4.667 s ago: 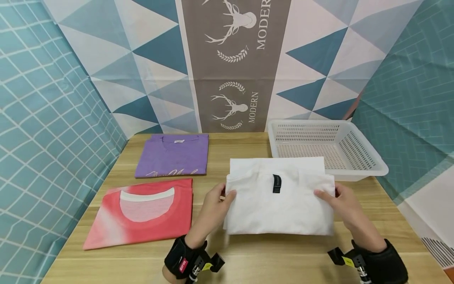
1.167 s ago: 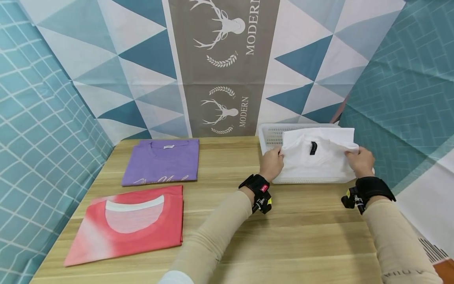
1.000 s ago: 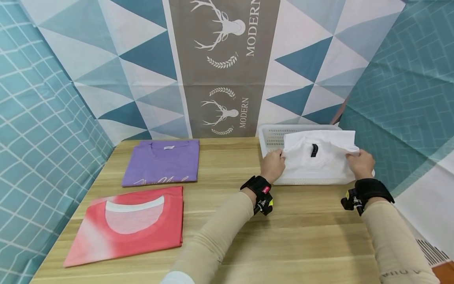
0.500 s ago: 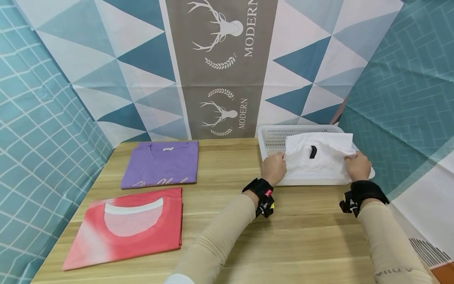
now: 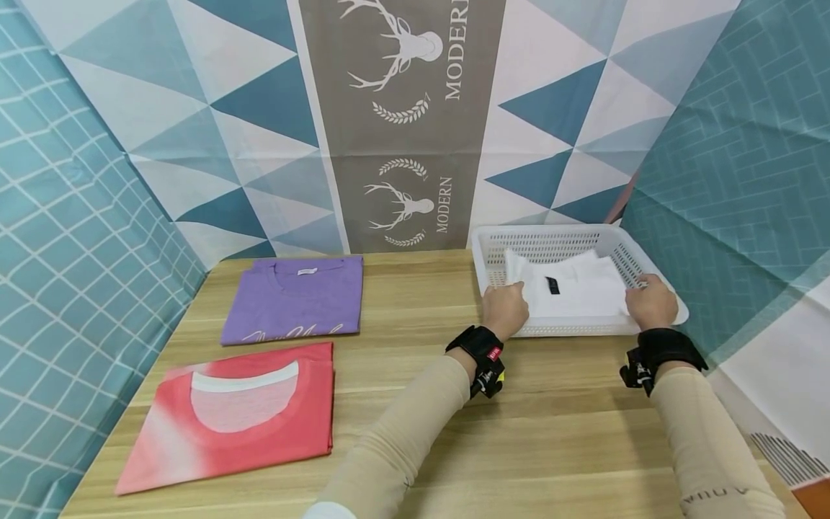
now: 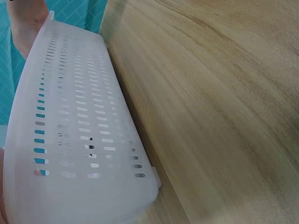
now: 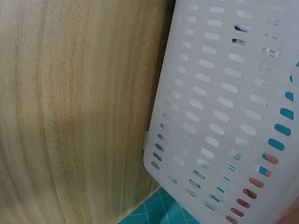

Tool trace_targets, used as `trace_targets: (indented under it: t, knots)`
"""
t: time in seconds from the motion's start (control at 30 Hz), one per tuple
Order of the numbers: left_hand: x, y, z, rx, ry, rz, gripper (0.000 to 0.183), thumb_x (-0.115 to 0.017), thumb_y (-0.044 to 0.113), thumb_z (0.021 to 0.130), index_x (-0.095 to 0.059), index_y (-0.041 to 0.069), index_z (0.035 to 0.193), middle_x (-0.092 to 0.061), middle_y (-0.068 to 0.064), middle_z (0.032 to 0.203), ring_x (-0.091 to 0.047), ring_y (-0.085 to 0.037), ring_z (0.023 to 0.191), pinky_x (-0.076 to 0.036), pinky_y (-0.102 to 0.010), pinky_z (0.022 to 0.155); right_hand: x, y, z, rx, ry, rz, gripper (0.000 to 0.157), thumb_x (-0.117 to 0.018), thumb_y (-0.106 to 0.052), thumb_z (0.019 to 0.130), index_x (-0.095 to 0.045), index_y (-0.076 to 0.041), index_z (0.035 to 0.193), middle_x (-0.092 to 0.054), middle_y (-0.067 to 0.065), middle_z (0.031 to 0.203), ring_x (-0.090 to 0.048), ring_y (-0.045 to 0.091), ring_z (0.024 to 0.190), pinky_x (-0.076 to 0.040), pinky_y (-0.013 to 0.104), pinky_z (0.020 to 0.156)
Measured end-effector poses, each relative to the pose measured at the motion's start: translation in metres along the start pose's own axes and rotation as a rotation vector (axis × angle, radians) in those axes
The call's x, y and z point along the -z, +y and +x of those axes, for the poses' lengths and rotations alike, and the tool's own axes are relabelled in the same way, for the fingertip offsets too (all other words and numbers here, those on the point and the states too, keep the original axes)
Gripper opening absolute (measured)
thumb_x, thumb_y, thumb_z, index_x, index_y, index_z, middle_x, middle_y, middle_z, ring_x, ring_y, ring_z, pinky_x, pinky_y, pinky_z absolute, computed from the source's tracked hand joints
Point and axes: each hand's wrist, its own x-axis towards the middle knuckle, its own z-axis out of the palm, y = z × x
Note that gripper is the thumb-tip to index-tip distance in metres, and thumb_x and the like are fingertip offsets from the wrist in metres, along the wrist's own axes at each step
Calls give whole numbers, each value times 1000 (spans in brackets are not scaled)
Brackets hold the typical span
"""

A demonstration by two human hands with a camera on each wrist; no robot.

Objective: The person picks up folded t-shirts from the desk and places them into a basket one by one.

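A folded white T-shirt (image 5: 580,292) with a black neck label lies inside the white plastic basket (image 5: 570,330) at the back right of the table. My left hand (image 5: 506,310) reaches over the basket's front left part and pinches the shirt's left edge, which stands up a little there. My right hand (image 5: 650,303) is over the basket's right end with curled fingers, right beside the shirt's right edge; I cannot tell if it holds the cloth. Both wrist views show mostly the basket's slotted front wall (image 6: 79,107), with part of the right hand behind the slots in the right wrist view.
A folded purple T-shirt (image 5: 298,299) lies at the back left of the wooden table (image 5: 551,432). In front of it is a folded red and pink T-shirt (image 5: 240,411). Patterned cloth hangings (image 5: 402,130) stand behind the table and along its sides.
Both hands carried the white T-shirt from the middle of the table over to the basket. In the last half second the shirt sank into the basket and shifted left.
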Motion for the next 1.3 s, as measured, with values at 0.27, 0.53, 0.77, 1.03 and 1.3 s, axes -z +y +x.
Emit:
trace_targets:
  t: [0.27,0.53,0.77,1.03,1.3]
  knots:
    - [5,-1,-1,-9,-25,28,34,-54,19,95,-62,19,129,-70,4,66,-40,-6,49,-19,-18,55,-2,-3,0,9,16,-23,50,-41,-15,96,-38,8,140,-52,38,127,-51,52,114,-40,57,97]
    - [3,-5,-2,-10,-1,17,33,-56,18,94,-64,19,126,-76,4,79,-63,-7,64,-20,-18,55,-6,-5,-2,27,31,-21,49,-43,-16,95,-40,8,139,-54,38,125,-53,51,113,-41,57,96]
    - [2,-10,-5,-56,57,-99,34,-55,11,92,-65,16,124,-74,2,73,-36,-6,49,-19,-16,53,-8,-1,-4,95,65,48,46,-45,-16,96,-45,10,135,-57,37,120,-56,49,107,-44,56,89]
    - [15,-17,-18,-94,84,-384,36,-51,7,93,-61,8,128,-72,-4,117,-50,-3,49,-33,-10,44,0,-18,-27,56,131,191,39,-45,-15,97,-52,9,127,-59,34,119,-56,46,107,-43,44,77]
    - [35,-38,-52,-99,76,-577,35,-50,7,94,-60,6,128,-67,-7,128,-65,-17,116,-53,-24,94,7,-58,-82,82,-35,379,39,-48,-18,98,-53,4,130,-60,23,114,-56,-1,74,-44,11,58]
